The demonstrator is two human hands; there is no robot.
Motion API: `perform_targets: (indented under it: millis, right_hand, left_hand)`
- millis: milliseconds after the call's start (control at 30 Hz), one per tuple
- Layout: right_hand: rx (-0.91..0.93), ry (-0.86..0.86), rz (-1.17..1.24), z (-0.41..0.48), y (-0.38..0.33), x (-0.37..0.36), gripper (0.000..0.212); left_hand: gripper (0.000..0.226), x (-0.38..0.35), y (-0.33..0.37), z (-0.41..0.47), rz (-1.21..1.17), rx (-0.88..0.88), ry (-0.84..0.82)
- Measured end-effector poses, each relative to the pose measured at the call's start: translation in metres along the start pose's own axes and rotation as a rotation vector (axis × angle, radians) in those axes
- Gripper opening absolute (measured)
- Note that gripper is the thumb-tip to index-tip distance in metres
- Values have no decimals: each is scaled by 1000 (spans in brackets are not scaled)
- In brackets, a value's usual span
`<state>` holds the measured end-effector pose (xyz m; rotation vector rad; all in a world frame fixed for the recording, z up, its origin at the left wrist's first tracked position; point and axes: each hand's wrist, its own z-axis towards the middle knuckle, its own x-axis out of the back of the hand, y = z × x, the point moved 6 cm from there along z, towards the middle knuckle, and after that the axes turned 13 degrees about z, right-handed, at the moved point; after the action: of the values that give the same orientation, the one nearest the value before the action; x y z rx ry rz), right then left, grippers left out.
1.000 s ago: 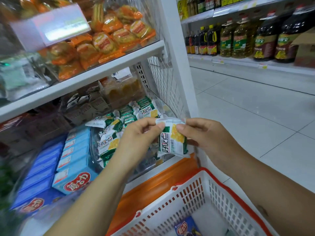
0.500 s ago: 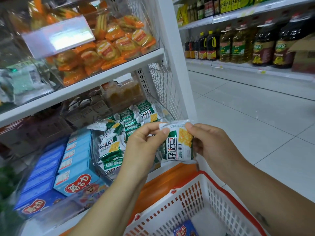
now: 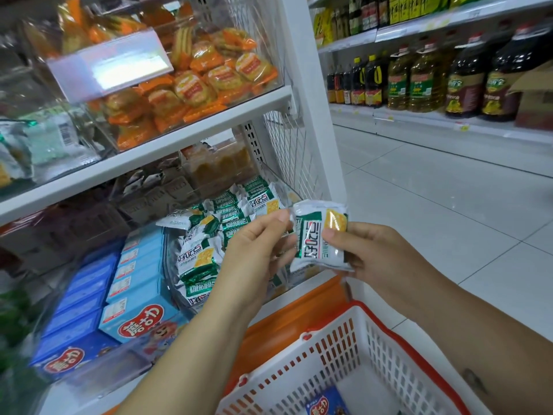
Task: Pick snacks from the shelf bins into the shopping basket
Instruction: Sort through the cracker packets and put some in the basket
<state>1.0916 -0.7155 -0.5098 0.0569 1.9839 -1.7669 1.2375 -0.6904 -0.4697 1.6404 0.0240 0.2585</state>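
Note:
A white and green snack packet point(image 3: 318, 236) with a yellow cracker picture is held upright between both hands, above the far rim of the basket. My right hand point(image 3: 368, 253) grips its right side, thumb on the front. My left hand point(image 3: 257, 250) pinches its upper left corner. Behind my left hand a clear bin point(image 3: 209, 235) holds several of the same packets. The white shopping basket point(image 3: 344, 363) with a red rim sits below, and a blue snack pack point(image 3: 324, 404) lies in it.
Blue boxes point(image 3: 134, 295) fill the bin to the left. Orange packets point(image 3: 194, 88) sit in the bin on the shelf above. A white shelf post point(image 3: 308, 94) stands right of the bins. Across the tiled aisle, oil bottles point(image 3: 425, 82) line another shelf.
The packet has risen slightly and shifted right, away from the bin, with both hands still on it. The view has tilted a little so more of the basket shows.

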Motion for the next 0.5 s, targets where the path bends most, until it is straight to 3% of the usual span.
perform_targets:
  millis: [267,400,500]
  right_hand:
    - [23,67,113,1,4,2,28]
    - [44,115,82,1,1,7,28]
    - [21,106,189,1,1,10,28]
  left_hand:
    - [49,-19,-33,-14,-22,149,-120]
    - [46,-22,-33,-12,-52,122,-123]
    - [29,-22,-32,-11,-58,80,-116]
